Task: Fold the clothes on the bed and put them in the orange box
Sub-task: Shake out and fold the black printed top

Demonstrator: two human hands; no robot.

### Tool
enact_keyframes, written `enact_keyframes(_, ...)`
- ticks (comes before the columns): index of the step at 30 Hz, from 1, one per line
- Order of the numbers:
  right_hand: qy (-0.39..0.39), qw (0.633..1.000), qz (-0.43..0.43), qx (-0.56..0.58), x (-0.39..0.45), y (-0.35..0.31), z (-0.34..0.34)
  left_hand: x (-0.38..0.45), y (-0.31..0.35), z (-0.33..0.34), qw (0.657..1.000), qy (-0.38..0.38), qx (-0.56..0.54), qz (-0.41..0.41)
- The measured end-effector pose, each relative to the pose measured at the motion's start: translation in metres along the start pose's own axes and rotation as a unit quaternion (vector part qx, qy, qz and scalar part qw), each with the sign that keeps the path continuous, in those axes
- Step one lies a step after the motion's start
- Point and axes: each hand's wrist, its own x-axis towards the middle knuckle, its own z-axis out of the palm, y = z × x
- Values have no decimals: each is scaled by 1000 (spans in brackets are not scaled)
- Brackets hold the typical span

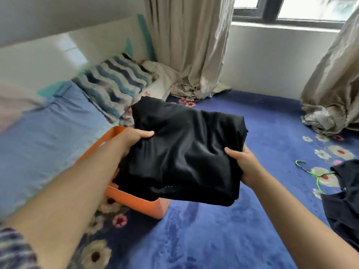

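Folded black garment [184,152] held above the orange box [134,200], gripped at opposite edges by left hand [134,138] and right hand [242,164]. Soft, light, limp; likely to sag and unfold. Best supported from underneath at both sides.

Lighting: daylight, bright and diffuse, entering through the window [295,8] at upper right; panes overexposed to near white. Glare: a pale reflected patch on the glossy headboard [73,49]. Shadows: soft, one beneath the folded black garment [184,150] on the blue floral blanket [262,129]; garment folds read as faint sheen only, detail lost in the dark. Blur: strong motion smear along the left edge, over the light blue sheet [38,136]. Distortion: wide-angle, window frame and walls bowed and tilted, forearms stretched toward the lower corners. Centre focus: fairly sharp
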Motion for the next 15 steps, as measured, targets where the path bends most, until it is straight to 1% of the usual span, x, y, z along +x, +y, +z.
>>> enact_keyframes(3, -16, 1000, 7, -18, 21, 7, 53, 15, 0, -49, 998, 54, 8, 9)
enact_keyframes(6, -9, 999, 36, -19, 45, 32, 100, 44, -10, -92, 997, 73, 25, 11)
enact_keyframes(10, 23, 995, 94, -17, 78, 86, 150, 99, -38, -136, 996, 66, 59, -23)
enact_keyframes(13, 79, 988, 131, -36, 99, 123, 170, 139, -63, -148, 996, 34, 77, -33)
enact_keyframes(15, 117, 980, 159, -35, 109, 142, 179, 163, -78, -151, 993, 30, 103, -38)
